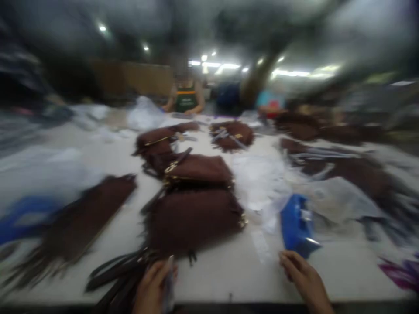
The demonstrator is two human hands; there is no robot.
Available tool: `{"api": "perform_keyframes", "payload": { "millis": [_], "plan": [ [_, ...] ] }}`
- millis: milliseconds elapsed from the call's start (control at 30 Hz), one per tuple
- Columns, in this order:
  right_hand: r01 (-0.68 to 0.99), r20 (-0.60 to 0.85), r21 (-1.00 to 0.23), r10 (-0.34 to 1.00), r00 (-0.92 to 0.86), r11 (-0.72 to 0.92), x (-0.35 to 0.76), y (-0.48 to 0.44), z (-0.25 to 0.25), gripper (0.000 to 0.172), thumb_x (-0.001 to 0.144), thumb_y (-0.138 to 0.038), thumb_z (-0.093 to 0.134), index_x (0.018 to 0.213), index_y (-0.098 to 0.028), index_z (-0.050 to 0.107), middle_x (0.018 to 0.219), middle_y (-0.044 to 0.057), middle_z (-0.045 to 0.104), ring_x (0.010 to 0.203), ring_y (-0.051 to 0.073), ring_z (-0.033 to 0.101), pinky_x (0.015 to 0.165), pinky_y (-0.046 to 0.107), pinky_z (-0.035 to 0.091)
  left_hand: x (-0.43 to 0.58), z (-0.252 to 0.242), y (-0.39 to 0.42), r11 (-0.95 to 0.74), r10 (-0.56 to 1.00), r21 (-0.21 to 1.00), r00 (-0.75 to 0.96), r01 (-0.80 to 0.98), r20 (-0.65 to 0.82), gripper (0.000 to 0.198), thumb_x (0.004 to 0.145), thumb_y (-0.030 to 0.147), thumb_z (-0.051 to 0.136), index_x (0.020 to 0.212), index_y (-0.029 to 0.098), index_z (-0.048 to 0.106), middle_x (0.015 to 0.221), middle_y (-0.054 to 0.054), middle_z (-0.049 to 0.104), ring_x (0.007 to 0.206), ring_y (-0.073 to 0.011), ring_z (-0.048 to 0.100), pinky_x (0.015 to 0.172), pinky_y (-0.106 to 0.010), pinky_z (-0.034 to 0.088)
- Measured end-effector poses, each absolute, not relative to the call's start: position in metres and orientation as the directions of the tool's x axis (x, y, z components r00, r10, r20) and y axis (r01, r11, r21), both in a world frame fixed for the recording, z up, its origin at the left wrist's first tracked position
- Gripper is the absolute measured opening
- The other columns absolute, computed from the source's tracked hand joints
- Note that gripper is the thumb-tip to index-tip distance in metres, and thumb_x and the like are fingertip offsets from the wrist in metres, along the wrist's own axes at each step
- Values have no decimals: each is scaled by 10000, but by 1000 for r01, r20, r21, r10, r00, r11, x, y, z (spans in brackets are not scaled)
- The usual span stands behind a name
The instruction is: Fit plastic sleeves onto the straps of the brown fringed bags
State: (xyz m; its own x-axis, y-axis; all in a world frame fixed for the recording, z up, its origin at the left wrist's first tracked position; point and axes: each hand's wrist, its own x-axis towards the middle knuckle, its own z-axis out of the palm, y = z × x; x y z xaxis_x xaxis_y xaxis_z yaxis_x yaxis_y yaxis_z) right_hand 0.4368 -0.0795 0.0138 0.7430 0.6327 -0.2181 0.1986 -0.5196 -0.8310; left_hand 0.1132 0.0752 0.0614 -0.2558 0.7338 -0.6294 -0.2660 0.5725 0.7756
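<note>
At the bottom edge my left hand (pixel 153 283) is closed around a thin greyish object (pixel 169 285), blurred, its kind unclear. Just beyond it lies a dark brown handbag (pixel 196 218) with gold-coloured fittings, and its dark strap (pixel 114 270) loops out to the left of that hand. My right hand (pixel 299 272) is over the table to the right, thumb and fingers pressed together in a pinch; whatever may be between them is too blurred to see. Near its fingertips stands a blue object (pixel 296 224), perhaps a container.
More brown bags (pixel 203 168) lie further back on the white table (pixel 222 279). A long brown piece (pixel 94 213) with fringed ends is at left. White crumpled wrapping (pixel 258 179) and clear plastic (pixel 340 196) lie at right. Across the table sits a person (pixel 186 100).
</note>
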Motion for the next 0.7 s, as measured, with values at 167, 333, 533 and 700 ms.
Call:
{"api": "perform_keyframes", "payload": {
  "millis": [167,333,533,700],
  "plan": [
    [199,-251,-934,943,219,-295,332,-7,21,286,819,-456,557,943,-208,627,710,-4,605,565,137,536,536,241,443,82,18,77,467,881,839,70,-280,-467,284,697,411,750,710,152,633,672,-22,651,618,-122,574,611,-224,446],
    [248,-89,-967,986,-140,-52,243,56,43,151,855,-202,487,886,-207,635,724,-29,579,626,118,519,585,213,410,80,8,73,418,907,882,46,-216,-419,289,726,434,714,721,159,626,621,0,616,575,-114,534,581,-209,397],
    [474,5,-870,964,-266,135,226,81,44,242,828,-62,442,868,-215,625,781,-26,617,708,116,552,671,208,385,74,4,78,313,950,936,44,-161,-310,214,771,370,670,750,160,637,641,9,587,618,-121,508,603,-212,377],
    [669,-34,-727,966,-258,153,218,80,49,235,883,-113,434,916,-239,630,826,-6,618,773,135,582,693,216,374,70,1,76,293,956,948,70,-127,-286,208,811,368,630,817,162,656,722,-10,610,697,-142,527,653,-220,395]
  ]
}}
